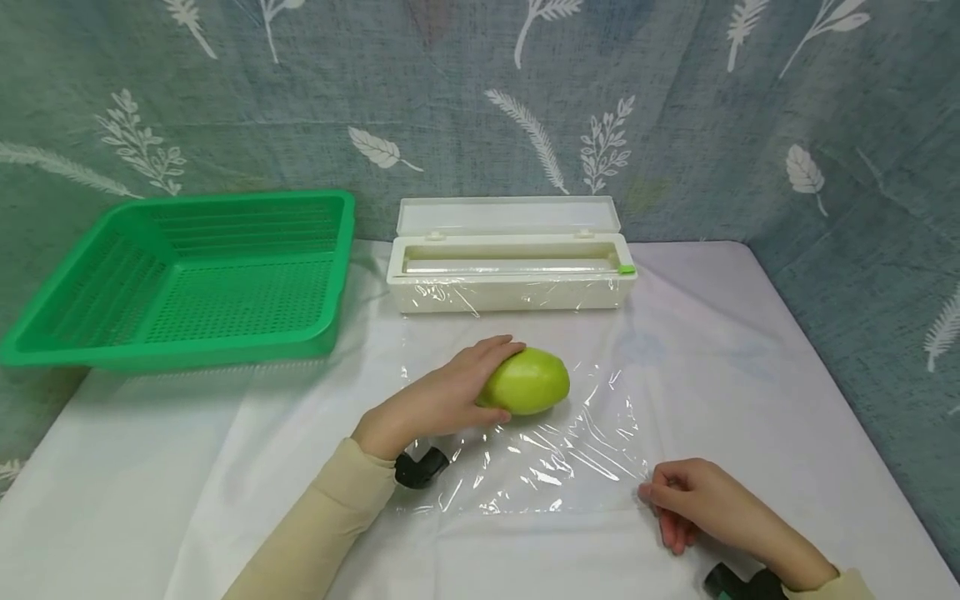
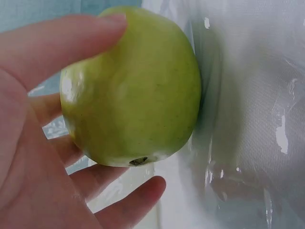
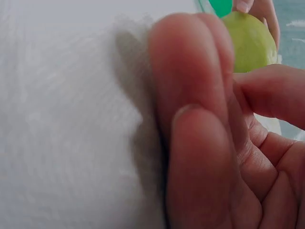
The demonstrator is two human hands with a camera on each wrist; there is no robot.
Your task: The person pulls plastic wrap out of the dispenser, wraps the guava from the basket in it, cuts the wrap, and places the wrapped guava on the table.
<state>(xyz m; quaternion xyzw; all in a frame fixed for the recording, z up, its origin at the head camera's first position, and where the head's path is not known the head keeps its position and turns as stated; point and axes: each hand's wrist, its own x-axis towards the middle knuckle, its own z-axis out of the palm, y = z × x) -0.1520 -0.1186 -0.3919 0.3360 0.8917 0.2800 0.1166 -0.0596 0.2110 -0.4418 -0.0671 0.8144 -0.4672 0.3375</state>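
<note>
A green apple [image 1: 531, 382] sits on a sheet of clear cling film [image 1: 555, 467] spread over the white tabletop. My left hand [image 1: 450, 387] holds the apple from its left side, thumb on the near side and fingers around the far side. In the left wrist view the apple [image 2: 133, 90] shows its dark end between the spread fingers. At the film's near right corner, my right hand [image 1: 697, 504] pinches the edge between thumb and index finger, its other fingers curled. The right wrist view shows those curled fingers [image 3: 200, 157] close against the white cloth.
A white cling film dispenser [image 1: 513, 293] stands behind the apple with its lid up, film hanging over its front. At the back left is a green plastic basket [image 1: 322, 337]. A leaf-patterned curtain [image 1: 450, 100] rises behind the table and along its right side.
</note>
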